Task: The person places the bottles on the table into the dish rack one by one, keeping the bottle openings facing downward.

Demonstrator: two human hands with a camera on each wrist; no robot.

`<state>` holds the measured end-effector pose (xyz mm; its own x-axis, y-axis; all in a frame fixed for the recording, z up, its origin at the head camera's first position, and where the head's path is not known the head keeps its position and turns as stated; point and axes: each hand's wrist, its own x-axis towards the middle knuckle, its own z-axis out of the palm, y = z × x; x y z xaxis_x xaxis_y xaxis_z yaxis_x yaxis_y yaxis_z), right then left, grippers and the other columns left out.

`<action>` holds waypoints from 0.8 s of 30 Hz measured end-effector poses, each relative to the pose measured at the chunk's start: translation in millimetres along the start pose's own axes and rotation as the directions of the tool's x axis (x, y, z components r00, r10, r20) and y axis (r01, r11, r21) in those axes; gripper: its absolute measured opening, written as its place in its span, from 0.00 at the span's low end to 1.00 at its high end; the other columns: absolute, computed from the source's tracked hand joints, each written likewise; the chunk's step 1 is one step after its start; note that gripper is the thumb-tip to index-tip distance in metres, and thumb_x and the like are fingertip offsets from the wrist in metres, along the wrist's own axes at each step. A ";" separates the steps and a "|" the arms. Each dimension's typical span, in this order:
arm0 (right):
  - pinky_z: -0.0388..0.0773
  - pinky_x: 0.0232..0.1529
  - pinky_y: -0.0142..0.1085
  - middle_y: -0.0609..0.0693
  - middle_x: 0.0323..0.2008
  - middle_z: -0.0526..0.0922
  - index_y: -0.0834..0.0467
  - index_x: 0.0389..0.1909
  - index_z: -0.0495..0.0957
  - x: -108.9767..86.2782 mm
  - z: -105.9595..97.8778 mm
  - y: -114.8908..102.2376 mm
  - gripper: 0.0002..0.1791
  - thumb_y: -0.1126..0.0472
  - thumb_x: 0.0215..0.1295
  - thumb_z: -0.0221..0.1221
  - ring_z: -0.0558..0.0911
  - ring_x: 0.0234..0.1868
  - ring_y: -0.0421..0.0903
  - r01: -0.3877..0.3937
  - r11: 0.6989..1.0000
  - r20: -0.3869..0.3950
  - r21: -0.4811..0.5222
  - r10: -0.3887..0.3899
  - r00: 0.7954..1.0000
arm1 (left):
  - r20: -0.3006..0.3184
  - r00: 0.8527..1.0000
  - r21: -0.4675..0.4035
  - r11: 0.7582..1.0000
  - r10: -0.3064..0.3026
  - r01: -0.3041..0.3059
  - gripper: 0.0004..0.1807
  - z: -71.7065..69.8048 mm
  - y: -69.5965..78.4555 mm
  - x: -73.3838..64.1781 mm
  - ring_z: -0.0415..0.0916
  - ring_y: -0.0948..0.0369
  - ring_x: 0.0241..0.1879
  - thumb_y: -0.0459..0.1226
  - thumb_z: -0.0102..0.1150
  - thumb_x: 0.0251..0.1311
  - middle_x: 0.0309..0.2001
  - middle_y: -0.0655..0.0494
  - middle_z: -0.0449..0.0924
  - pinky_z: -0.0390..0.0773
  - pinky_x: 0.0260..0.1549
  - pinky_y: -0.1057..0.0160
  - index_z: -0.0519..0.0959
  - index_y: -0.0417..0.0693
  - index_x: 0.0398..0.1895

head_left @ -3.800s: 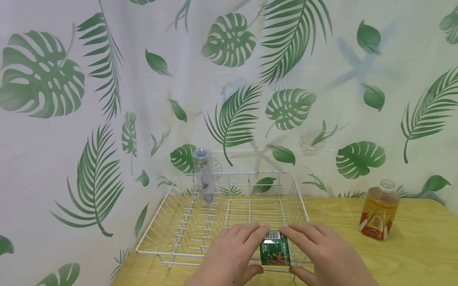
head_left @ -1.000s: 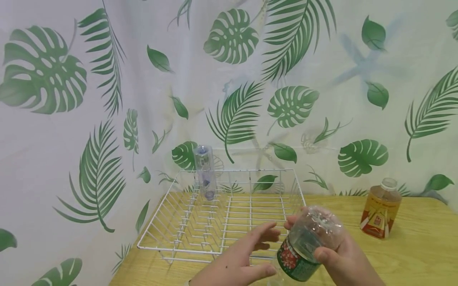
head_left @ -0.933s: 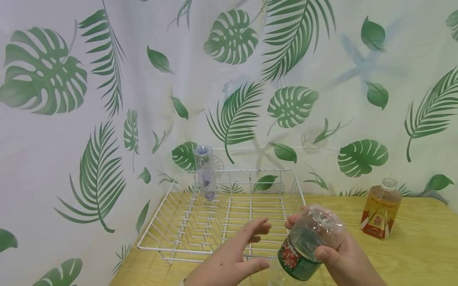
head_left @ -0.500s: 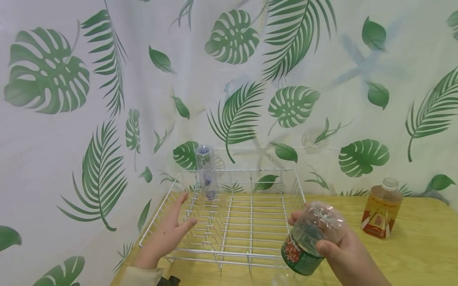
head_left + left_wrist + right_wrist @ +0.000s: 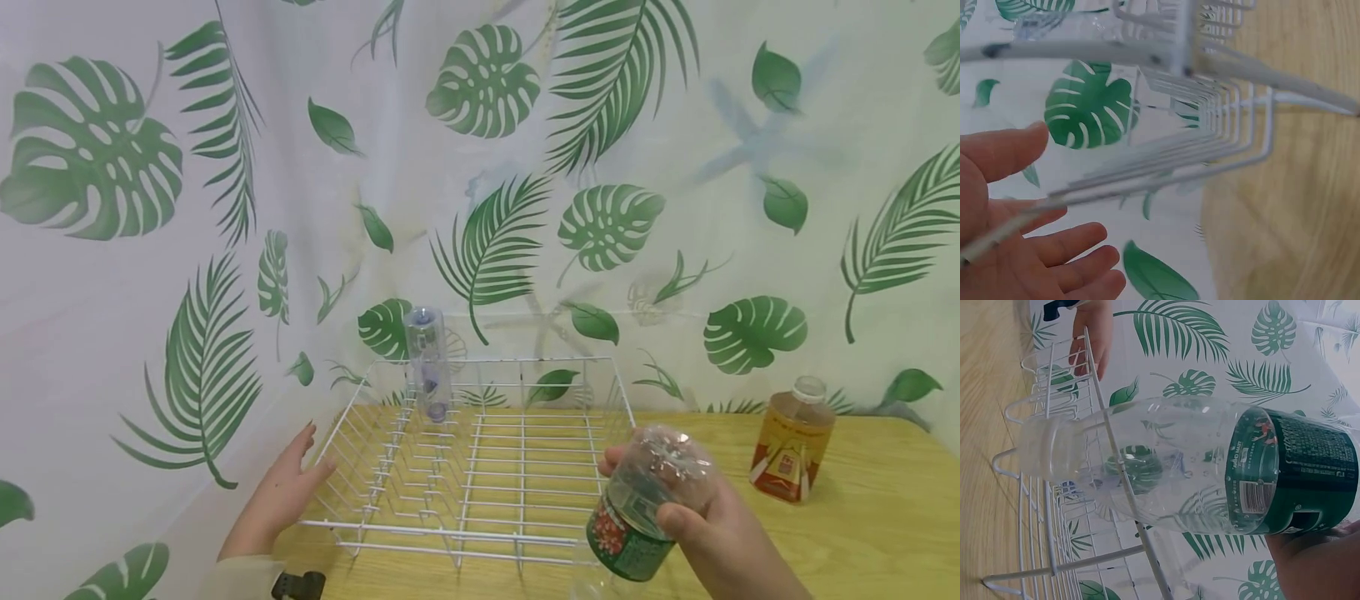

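While your L hand (image 5: 281, 492) is hovering wide, L of the rack (image 5: 390, 527), your R hand (image 5: 723, 525) is gripping the btl (image 5: 637, 517) base, neck-down near the rack's front R, prob. leaving neck free.

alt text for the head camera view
The right hand holds a green-labelled clear bottle, base up, near a white wire rack. The left hand is by the rack's left side. A clear container stands in the rack, an orange-labelled bottle on the table.
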<state>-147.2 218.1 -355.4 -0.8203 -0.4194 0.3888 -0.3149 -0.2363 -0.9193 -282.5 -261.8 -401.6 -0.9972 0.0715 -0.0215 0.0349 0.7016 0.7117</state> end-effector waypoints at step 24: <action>0.73 0.53 0.50 0.64 0.62 0.64 0.65 0.65 0.57 10.0 1.5 2.6 0.26 0.52 0.75 0.37 0.65 0.62 0.57 0.119 0.984 0.026 0.130 -0.123 0.992 | 0.085 0.995 -0.467 0.884 0.057 -0.011 0.30 16.5 -23.1 7.5 0.60 0.48 0.64 0.37 0.37 0.72 0.69 0.41 0.55 0.60 0.62 0.48 0.44 0.45 0.74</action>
<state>-155.5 212.0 -353.9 -0.7625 -0.4098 0.5007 -0.3456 -0.3963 -0.8506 -289.7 -265.8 -429.8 -0.9843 0.1716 -0.0408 0.0106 0.2884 0.9575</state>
